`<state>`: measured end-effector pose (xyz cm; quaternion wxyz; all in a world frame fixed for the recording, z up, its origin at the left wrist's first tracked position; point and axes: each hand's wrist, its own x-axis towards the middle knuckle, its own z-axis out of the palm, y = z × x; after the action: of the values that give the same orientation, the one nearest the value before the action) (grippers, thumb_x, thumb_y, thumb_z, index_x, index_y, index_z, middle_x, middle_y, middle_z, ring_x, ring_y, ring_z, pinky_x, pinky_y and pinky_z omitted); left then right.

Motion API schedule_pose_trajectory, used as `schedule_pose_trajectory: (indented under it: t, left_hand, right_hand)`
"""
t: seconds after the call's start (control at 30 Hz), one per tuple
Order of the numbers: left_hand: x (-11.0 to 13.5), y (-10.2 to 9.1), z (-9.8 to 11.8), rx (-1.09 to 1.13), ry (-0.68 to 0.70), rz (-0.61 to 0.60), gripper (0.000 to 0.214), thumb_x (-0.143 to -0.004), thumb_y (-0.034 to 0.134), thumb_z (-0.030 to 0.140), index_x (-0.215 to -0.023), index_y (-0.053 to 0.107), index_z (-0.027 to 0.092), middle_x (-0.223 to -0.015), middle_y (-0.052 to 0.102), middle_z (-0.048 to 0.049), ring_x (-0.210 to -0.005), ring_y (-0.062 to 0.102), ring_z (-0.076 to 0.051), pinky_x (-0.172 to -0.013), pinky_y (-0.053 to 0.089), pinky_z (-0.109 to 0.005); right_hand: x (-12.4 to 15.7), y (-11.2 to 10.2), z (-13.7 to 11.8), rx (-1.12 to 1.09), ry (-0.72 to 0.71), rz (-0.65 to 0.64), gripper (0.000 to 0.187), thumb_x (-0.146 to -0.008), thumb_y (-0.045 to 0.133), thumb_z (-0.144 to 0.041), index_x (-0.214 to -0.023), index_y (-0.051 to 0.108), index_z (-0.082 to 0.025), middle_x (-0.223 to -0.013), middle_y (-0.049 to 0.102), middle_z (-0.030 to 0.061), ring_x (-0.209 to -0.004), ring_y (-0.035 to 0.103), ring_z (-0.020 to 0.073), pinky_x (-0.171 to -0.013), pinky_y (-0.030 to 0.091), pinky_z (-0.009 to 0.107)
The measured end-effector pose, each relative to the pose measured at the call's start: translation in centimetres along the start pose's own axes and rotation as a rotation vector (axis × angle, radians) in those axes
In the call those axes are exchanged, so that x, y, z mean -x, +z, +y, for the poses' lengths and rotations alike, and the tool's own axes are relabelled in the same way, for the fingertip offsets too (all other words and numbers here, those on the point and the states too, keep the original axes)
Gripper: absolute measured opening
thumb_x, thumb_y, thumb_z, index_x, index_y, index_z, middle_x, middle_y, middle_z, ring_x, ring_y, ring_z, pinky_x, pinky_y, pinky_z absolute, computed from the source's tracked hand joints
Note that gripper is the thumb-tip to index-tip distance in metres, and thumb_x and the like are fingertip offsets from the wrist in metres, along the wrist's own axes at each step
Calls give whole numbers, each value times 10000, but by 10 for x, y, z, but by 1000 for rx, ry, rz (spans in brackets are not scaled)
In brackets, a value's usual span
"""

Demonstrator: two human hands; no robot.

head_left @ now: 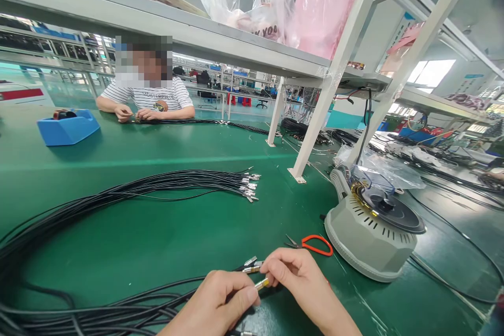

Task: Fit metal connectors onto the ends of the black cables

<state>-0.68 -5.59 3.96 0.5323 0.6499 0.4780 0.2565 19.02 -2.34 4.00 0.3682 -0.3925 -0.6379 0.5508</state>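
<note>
My left hand (226,299) is closed around a black cable's metal connector (260,285), thumb on top. A yellow strip, perhaps tape, shows at the connector's tip. There my right hand (297,278) pinches with thumb and curled fingers; the fingertips partly hide what they grip. Just behind the hands lie more metal connectors (252,269) on black cable ends. A thick bundle of black cables (157,307) runs beneath my left hand and off to the left. Beyond my right hand rest scissors (317,245) with red-orange handles.
A grey round tape dispenser (372,236) stands at right. Another cable bundle (189,181) curves across the green table (165,236). White shelf legs (315,128) rise at the table's middle. Across sits a person (147,100) handling cables, near a blue tape holder (69,128).
</note>
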Motion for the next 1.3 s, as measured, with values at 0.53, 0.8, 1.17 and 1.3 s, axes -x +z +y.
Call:
schedule_pose_trajectory:
  t: [0.53, 0.8, 1.17, 1.3]
  left_hand:
    - [3, -1, 12, -97, 47, -6, 410, -938, 459, 398, -589, 471, 182, -598, 285, 61, -581, 257, -121, -522, 196, -272]
    - [-4, 10, -9, -366, 249, -229, 440, -887, 545, 280, -510, 338, 187, -568, 379, 53, -556, 390, -110, -530, 255, -249]
    - [-1, -20, 10, -635, 167, 155, 177, -946, 504, 122, -876, 650, 193, -904, 634, -14, -900, 567, -202, -776, 433, -298]
    - [-3, -13, 8, -946, 148, 157, 269, -940, 439, 32, -968, 666, 174, -961, 628, -59, -897, 565, -251, -777, 451, -383]
  right_hand:
    - [3, 6, -4, 55, 73, 15, 209, -842, 650, -315, -707, 700, -163, -650, 608, -15, -667, 541, 141, -628, 408, 238]
    - [-3, 7, 1, 557, -75, 188, 191, -940, 547, -195, -804, 681, -197, -806, 653, 1, -813, 557, 182, -779, 372, 312]
    - [-1, 19, 7, 814, -115, 95, 223, -887, 536, -22, -953, 605, -224, -951, 621, 2, -910, 552, 194, -757, 407, 310]
    - [-2, 24, 6, 918, -133, 80, 195, -889, 560, -40, -779, 543, -201, -858, 607, -7, -852, 527, 193, -705, 370, 309]
